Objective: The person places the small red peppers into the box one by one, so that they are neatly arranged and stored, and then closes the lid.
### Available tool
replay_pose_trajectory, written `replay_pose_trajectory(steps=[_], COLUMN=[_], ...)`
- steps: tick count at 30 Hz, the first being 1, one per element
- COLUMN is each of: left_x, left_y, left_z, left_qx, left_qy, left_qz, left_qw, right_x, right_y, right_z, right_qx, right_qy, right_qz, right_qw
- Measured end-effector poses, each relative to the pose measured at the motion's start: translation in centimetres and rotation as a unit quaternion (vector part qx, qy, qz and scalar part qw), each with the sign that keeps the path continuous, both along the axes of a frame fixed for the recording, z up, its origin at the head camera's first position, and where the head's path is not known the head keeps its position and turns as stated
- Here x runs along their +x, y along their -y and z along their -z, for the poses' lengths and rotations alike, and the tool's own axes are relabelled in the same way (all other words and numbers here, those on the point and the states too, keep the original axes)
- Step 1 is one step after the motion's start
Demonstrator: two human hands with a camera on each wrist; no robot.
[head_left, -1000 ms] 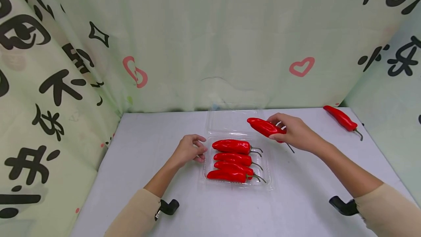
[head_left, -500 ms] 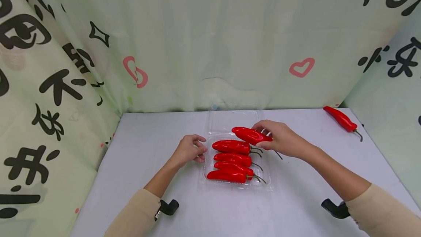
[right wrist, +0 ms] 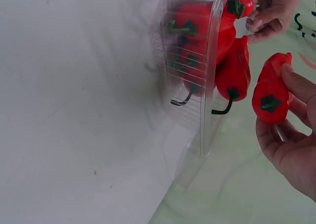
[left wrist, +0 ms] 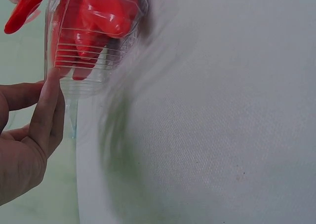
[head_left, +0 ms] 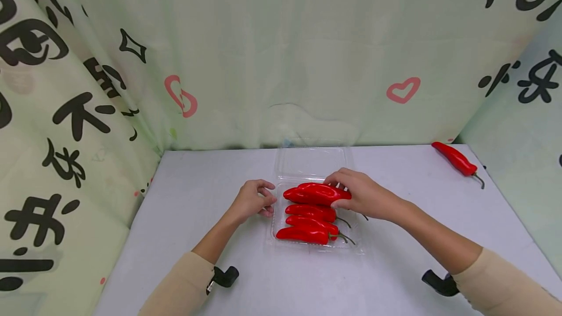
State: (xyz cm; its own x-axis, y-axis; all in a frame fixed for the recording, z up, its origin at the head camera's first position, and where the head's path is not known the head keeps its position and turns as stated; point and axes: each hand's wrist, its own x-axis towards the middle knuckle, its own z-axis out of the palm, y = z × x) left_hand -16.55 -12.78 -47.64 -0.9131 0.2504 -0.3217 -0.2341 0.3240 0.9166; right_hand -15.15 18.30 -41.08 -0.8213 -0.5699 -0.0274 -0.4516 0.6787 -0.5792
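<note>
Pinching a red pepper (head_left: 328,191) between thumb and fingers of the right hand (head_left: 362,195), right above the 12 o'clock side of an open clear plastic box (head_left: 281,221). Gripping it toward the stem end, with the tip aimed at roughly 9 o'clock. Can make out a gap under it in the right wrist view, so not touching the red peppers (head_left: 311,212) below. Counting at least four of those in the box, lying side by side with stems toward 3. Seeing the left hand (head_left: 253,199) at the box's 10 o'clock, relaxed with loosely bent fingers, right by the wall. Can't say for sure about contact there. Also spotting the see-through lid (head_left: 313,164) swung open at 12, plus a lone red pepper (head_left: 454,158) way out at 2 o'clock on the white counter (head_left: 210,174), stem toward 4.
</note>
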Motion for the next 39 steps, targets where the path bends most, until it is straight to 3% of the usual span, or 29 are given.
replay_pose_trajectory(steps=[13, 19, 30, 39], left_x=[0.0, 0.0, 0.2, 0.1], left_y=[-0.1, 0.0, 0.0, 0.0], left_z=[0.0, 0.0, -0.1, 0.1], left_qx=[-0.011, -0.012, -0.019, -0.018], left_qy=[-0.004, -0.005, -0.002, -0.006], left_qz=[0.002, 0.003, -0.004, 0.0], left_qw=[0.9999, 0.9999, 0.9998, 0.9998], right_x=[0.6, 0.7, 1.0, 1.2], right_y=[2.0, 2.8, 3.8, 4.4], right_z=[0.3, 0.8, 1.5, 2.4], right_qx=[0.028, 0.046, 0.067, 0.091], right_qy=[0.008, -0.008, -0.005, -0.029], right_qz=[-0.013, -0.024, -0.011, -0.01], right_qw=[0.9995, 0.9986, 0.9977, 0.9954])
